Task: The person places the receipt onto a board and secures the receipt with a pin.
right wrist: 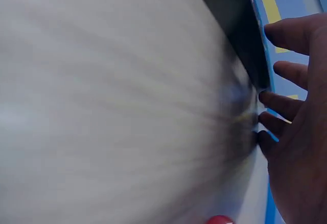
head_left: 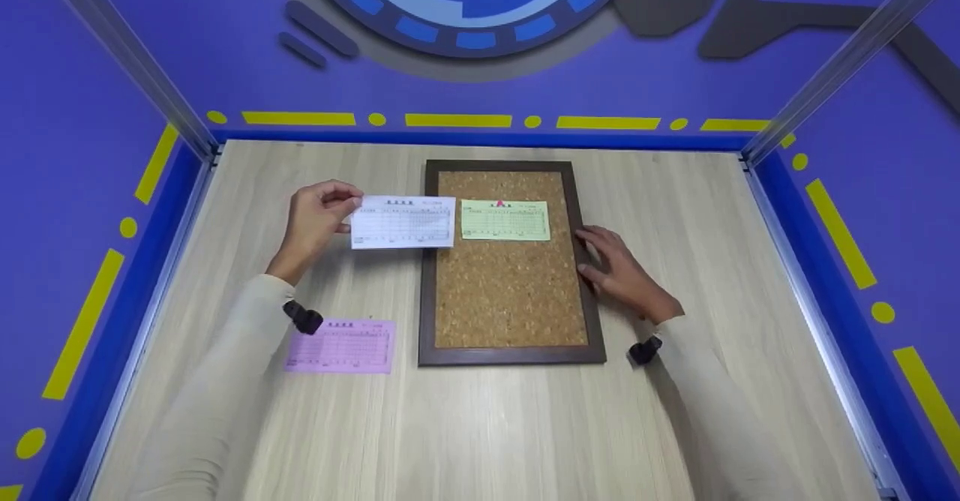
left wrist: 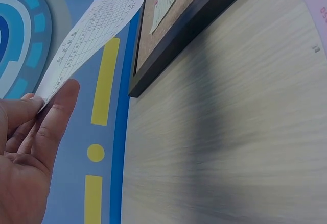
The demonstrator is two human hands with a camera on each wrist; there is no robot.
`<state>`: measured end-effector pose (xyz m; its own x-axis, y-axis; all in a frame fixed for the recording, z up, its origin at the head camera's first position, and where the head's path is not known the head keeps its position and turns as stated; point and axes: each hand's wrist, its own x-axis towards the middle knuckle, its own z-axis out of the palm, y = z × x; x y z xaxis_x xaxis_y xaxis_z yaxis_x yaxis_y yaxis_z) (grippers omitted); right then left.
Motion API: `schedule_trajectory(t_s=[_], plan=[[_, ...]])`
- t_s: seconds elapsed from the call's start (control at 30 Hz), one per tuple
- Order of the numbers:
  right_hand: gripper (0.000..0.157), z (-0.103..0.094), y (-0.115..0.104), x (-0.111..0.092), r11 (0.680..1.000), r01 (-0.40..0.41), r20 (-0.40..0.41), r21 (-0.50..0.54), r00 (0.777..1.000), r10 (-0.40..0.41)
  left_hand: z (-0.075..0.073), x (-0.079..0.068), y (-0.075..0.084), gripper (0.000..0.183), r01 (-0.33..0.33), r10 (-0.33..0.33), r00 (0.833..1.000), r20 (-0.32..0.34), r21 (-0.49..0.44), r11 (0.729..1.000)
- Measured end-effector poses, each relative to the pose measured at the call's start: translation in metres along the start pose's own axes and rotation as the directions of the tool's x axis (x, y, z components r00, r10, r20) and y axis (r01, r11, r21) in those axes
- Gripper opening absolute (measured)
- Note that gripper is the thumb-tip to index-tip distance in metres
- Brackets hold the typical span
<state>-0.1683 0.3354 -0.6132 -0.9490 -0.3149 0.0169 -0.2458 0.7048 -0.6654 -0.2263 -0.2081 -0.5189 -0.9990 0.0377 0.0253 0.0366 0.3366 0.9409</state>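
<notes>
My left hand (head_left: 319, 220) pinches a white printed form slip (head_left: 403, 222) by its left edge, between thumb and fingers. The slip is raised off the table, and its right end overlaps the left side of a brown-framed cork board (head_left: 510, 291) in the head view. A green form slip (head_left: 505, 220) is on the upper part of the cork, with a red push pin (head_left: 500, 203) at its top. At the board's right edge is my right hand (head_left: 619, 272), fingers loosely bent with fingertips right at the frame (right wrist: 235, 30).
A pink form slip (head_left: 341, 347) lies on the wooden table (head_left: 495, 433) left of the board, partly under the left wrist's camera. Blue-purple walls (head_left: 480, 96) enclose the table's back and sides. A red rounded object (right wrist: 220, 219) shows at the right wrist view's bottom edge.
</notes>
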Motion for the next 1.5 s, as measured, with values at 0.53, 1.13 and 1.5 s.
schedule_trajectory(t_s=[0.53,1.13,1.5], plan=[[0.054,0.001,-0.039,0.014,0.988,0.146,-0.054,0.051,0.988,-0.143,0.021,0.004,0.000,0.012,-0.004,0.004,1.000,0.006,-0.053,0.999],[0.048,0.020,-0.081,0.027,0.975,0.207,-0.033,0.081,0.978,-0.205,0.049,0.004,0.005,0.012,-0.020,0.025,0.999,0.040,-0.103,0.994],[0.046,0.030,-0.091,0.035,0.961,0.253,-0.056,0.112,0.967,-0.248,0.066,0.001,0.013,0.009,-0.052,0.062,0.997,0.055,-0.157,0.986]])
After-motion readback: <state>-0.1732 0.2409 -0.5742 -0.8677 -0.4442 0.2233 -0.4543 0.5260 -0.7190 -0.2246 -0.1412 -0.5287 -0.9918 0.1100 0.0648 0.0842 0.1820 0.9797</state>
